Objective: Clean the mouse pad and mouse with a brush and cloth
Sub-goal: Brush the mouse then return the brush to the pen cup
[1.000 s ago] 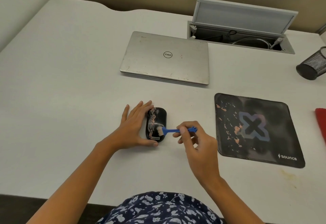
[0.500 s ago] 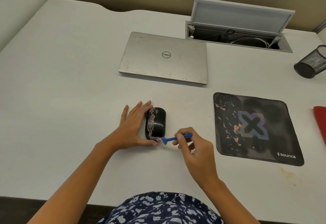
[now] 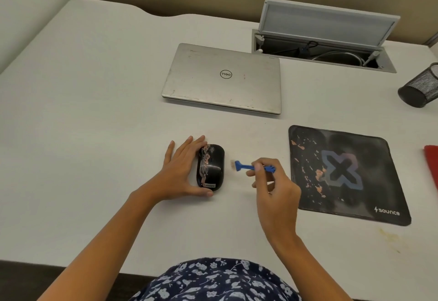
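My right hand pinches the blue brush by its handle between thumb and fingers, bristles pointing left and held just clear of the mouse, not touching it. My left hand is spread along the left flank of the mouse, thumb tucked at its near end, steadying it on the table. Peach-coloured smears show on the mouse's left half, so I judge brushing incomplete. Risk noted: a brisk stroke could flick debris rightward onto the mouse pad, which lies near my right hand and already carries similar flecks; a loose left hold could let the mouse skid. The red cloth sits at the right edge, only partly in view, apparently unused. Farther off lies a closed laptop. Beyond it, the cable box set into the table stands with its lid raised, cables inside. A black mesh cup at far right lies tipped; its contents cannot be seen.
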`<act>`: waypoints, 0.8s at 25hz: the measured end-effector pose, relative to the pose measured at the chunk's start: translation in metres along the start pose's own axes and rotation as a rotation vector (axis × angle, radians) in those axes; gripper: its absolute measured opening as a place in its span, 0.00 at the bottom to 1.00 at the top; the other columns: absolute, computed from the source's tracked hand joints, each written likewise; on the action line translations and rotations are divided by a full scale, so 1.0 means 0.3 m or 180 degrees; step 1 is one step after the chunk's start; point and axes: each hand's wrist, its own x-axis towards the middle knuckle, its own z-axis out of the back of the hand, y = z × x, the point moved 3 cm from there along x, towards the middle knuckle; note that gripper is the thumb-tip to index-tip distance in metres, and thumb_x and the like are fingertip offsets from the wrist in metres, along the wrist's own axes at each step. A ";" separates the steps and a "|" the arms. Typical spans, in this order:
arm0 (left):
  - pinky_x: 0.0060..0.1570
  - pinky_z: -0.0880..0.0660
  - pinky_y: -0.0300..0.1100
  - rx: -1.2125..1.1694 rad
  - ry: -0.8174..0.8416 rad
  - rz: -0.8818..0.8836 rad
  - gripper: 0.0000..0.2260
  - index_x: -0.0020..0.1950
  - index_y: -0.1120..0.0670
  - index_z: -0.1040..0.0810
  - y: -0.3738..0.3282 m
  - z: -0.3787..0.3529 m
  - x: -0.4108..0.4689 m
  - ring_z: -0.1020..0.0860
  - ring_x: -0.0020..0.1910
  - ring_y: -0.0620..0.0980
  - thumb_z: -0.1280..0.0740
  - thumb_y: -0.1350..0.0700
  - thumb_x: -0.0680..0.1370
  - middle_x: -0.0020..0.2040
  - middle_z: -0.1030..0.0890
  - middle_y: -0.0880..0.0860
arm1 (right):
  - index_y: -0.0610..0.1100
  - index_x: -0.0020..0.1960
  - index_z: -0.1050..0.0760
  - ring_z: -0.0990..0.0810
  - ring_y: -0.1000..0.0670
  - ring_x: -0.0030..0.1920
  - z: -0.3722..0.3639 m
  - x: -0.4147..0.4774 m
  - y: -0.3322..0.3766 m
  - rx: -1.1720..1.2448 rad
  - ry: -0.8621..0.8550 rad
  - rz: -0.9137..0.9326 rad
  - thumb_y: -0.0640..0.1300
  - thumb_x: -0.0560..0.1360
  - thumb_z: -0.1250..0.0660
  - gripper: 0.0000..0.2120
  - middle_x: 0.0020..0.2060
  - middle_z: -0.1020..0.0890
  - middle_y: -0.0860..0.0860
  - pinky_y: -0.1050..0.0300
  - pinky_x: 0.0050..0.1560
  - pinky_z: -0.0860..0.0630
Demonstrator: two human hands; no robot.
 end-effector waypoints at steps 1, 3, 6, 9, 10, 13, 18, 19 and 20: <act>0.73 0.69 0.50 0.0007 -0.0002 0.0002 0.50 0.77 0.45 0.51 0.001 0.000 0.000 0.62 0.76 0.38 0.29 0.31 0.63 0.78 0.53 0.39 | 0.54 0.49 0.27 0.20 0.51 0.31 -0.009 0.003 0.017 0.0140 0.0128 0.0081 0.48 0.80 0.38 0.03 0.37 0.19 0.63 0.55 0.29 0.23; 0.73 0.69 0.50 0.0046 -0.0010 -0.0002 0.51 0.77 0.45 0.51 0.003 -0.002 0.002 0.62 0.76 0.38 0.29 0.29 0.63 0.78 0.53 0.40 | 0.54 0.49 0.26 0.20 0.55 0.33 -0.033 0.000 0.045 0.0282 0.0472 0.0084 0.50 0.80 0.39 0.04 0.36 0.18 0.61 0.62 0.30 0.25; 0.73 0.69 0.50 0.0036 -0.0012 0.0009 0.51 0.77 0.45 0.51 0.003 -0.003 0.003 0.62 0.75 0.37 0.29 0.29 0.62 0.78 0.53 0.39 | 0.50 0.51 0.25 0.20 0.54 0.34 -0.032 0.023 0.020 -0.0094 0.0213 -0.0261 0.49 0.79 0.39 0.06 0.37 0.18 0.59 0.53 0.35 0.21; 0.73 0.69 0.49 0.0021 -0.0023 0.0010 0.51 0.77 0.44 0.51 0.002 -0.004 0.004 0.63 0.75 0.37 0.31 0.29 0.62 0.78 0.53 0.39 | 0.50 0.52 0.25 0.20 0.53 0.33 -0.022 0.037 0.036 -0.0194 0.0190 0.0068 0.48 0.80 0.39 0.05 0.37 0.18 0.58 0.53 0.32 0.22; 0.73 0.69 0.49 0.0031 -0.0029 0.0015 0.51 0.77 0.44 0.51 0.003 -0.005 0.005 0.63 0.75 0.37 0.31 0.29 0.62 0.78 0.53 0.40 | 0.52 0.51 0.26 0.21 0.53 0.32 -0.029 0.033 0.053 0.0036 0.0413 0.0153 0.49 0.80 0.39 0.05 0.37 0.18 0.60 0.56 0.31 0.23; 0.73 0.69 0.49 0.0048 -0.0041 0.0028 0.51 0.77 0.44 0.52 0.007 -0.007 0.007 0.63 0.75 0.37 0.32 0.29 0.62 0.78 0.53 0.41 | 0.53 0.50 0.26 0.21 0.51 0.31 -0.041 0.018 0.063 0.0133 0.0947 0.0202 0.51 0.80 0.40 0.05 0.36 0.18 0.57 0.55 0.30 0.25; 0.73 0.69 0.50 -0.0028 -0.0003 0.0051 0.51 0.77 0.44 0.51 0.004 -0.002 0.004 0.63 0.75 0.37 0.28 0.30 0.62 0.78 0.53 0.39 | 0.44 0.51 0.24 0.25 0.60 0.32 -0.012 0.022 0.052 -0.0372 0.0385 0.0717 0.46 0.80 0.39 0.07 0.39 0.17 0.53 0.72 0.33 0.33; 0.73 0.69 0.50 -0.0036 0.0012 0.0065 0.51 0.77 0.44 0.51 0.003 0.000 0.004 0.63 0.75 0.37 0.28 0.30 0.62 0.78 0.54 0.38 | 0.43 0.52 0.23 0.24 0.60 0.34 -0.016 0.013 0.056 -0.0338 0.0458 0.0820 0.46 0.80 0.39 0.08 0.40 0.17 0.53 0.73 0.35 0.33; 0.73 0.69 0.50 -0.0050 0.0028 0.0075 0.52 0.77 0.44 0.52 0.002 0.001 0.005 0.63 0.75 0.37 0.29 0.30 0.61 0.78 0.54 0.39 | 0.43 0.52 0.23 0.23 0.59 0.36 -0.022 -0.004 0.058 -0.0324 0.0602 0.0941 0.46 0.79 0.39 0.09 0.41 0.17 0.52 0.72 0.36 0.32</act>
